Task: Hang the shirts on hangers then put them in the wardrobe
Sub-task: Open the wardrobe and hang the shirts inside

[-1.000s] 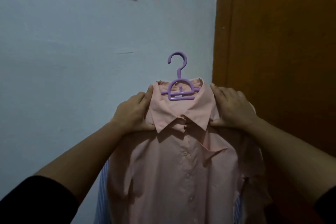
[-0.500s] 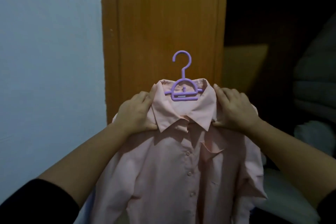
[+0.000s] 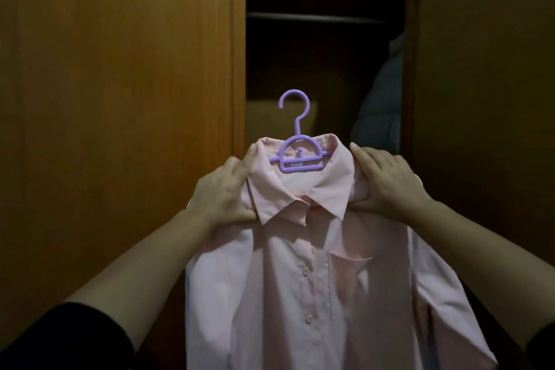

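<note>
Two hands, left hand (image 3: 220, 194) and right hand (image 3: 386, 182), are gripping the pink shirt (image 3: 315, 279) at its shoulders, purple hanger (image 3: 295, 141) inside; beyond, the wardrobe (image 3: 315, 54) opening is now replacing blue wall, rail (image 3: 315, 18) ahead, hanging imminent.

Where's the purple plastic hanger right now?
In the head view the purple plastic hanger sits centre frame inside the pink shirt's collar, between the left hand and right hand, before the open wardrobe gap.
</note>
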`<state>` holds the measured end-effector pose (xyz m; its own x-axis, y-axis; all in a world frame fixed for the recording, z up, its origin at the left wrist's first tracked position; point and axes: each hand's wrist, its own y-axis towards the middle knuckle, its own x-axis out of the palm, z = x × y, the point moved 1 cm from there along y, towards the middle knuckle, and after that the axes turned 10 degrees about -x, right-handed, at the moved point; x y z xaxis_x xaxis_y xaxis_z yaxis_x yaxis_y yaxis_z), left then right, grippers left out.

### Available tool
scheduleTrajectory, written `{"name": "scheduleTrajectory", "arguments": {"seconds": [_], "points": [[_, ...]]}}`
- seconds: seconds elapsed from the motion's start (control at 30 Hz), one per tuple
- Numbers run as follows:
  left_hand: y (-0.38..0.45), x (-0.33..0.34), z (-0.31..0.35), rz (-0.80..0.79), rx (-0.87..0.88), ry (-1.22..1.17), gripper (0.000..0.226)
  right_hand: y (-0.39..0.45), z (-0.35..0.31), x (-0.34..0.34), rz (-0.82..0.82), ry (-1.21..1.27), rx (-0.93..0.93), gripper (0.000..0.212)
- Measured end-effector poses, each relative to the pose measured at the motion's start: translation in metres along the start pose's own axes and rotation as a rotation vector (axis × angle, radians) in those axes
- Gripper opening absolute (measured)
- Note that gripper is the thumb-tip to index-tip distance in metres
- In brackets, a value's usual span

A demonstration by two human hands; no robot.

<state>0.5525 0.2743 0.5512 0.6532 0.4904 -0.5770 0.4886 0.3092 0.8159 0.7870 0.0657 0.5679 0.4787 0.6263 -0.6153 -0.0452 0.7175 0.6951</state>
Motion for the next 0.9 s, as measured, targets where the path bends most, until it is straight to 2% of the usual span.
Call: {"name": "scheduleTrajectory", "arguments": {"seconds": [0.27, 0.43, 0.7, 0.9], "points": [[0.05, 0.051, 0.038, -0.01, 0.018, -0.058, 0.123, -0.006, 0.064, 0.023, -0.011, -0.062, 0.065, 0.107], [0.079, 0.064, 0.044, -0.027, -0.03, -0.005, 0.12, 0.018, 0.079, 0.044, 0.033, -0.061, 0.102, 0.104], [0.129, 0.066, 0.0, 0.006, -0.055, 0.008, 0.115, 0.094, 0.079, 0.082, 0.109, -0.001, 0.173, 0.098], [0.165, 0.073, -0.037, -0.079, -0.104, 0.02, 0.116, 0.147, 0.074, 0.121, 0.163, 0.025, 0.204, 0.097]]}}
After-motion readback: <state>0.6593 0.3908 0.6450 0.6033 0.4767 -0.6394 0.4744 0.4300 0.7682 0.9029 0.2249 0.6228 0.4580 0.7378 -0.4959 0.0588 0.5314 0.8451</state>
